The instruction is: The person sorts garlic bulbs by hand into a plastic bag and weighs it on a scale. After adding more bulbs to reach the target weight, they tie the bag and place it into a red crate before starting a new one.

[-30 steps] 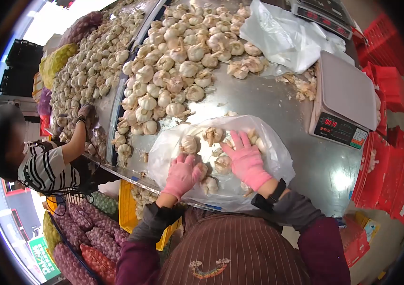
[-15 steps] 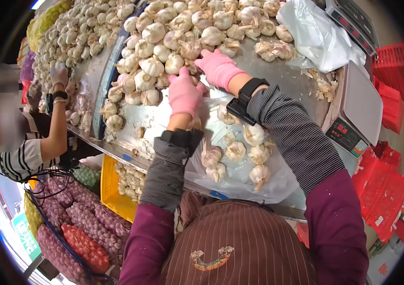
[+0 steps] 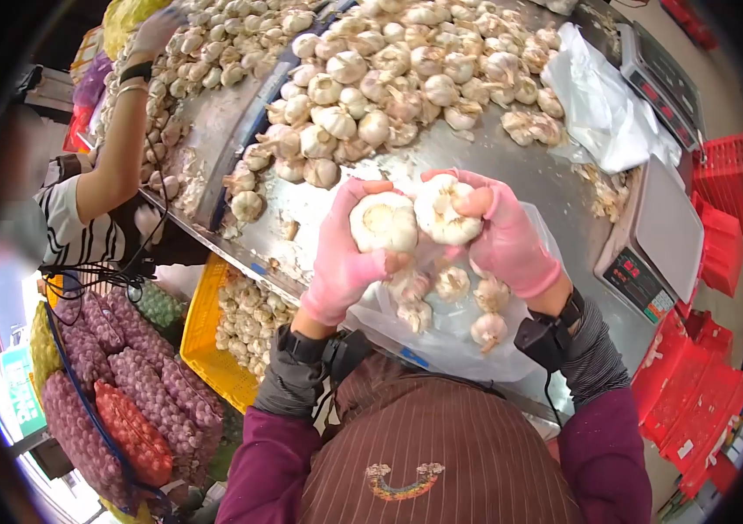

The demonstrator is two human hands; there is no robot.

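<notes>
My left hand (image 3: 343, 253), in a pink glove with bare fingertips, is closed around a garlic bulb (image 3: 384, 223). Another garlic bulb (image 3: 447, 210) is gripped by my right hand (image 3: 511, 236), gloved the same way. Both bulbs are raised side by side in front of me, their undersides turned toward the camera. Below them a clear plastic bag (image 3: 389, 319) lies on the metal table, with several loose bulbs (image 3: 488, 330) on it, partly hidden by my hands. Beyond my hands is a large heap of garlic (image 3: 389, 83).
At the right stand a digital scale (image 3: 651, 236) and a second scale (image 3: 660, 83), near white plastic bags (image 3: 612, 105). Red crates (image 3: 694, 384) are farther right. A yellow crate of garlic (image 3: 214, 341) and filled mesh sacks (image 3: 127, 384) sit lower left. A co-worker's arm (image 3: 118, 175) reaches over another heap.
Both hands have come back from the heap toward me, each now lifting a garlic bulb. The co-worker's hand has moved farther up over the other heap. My view has shifted slightly.
</notes>
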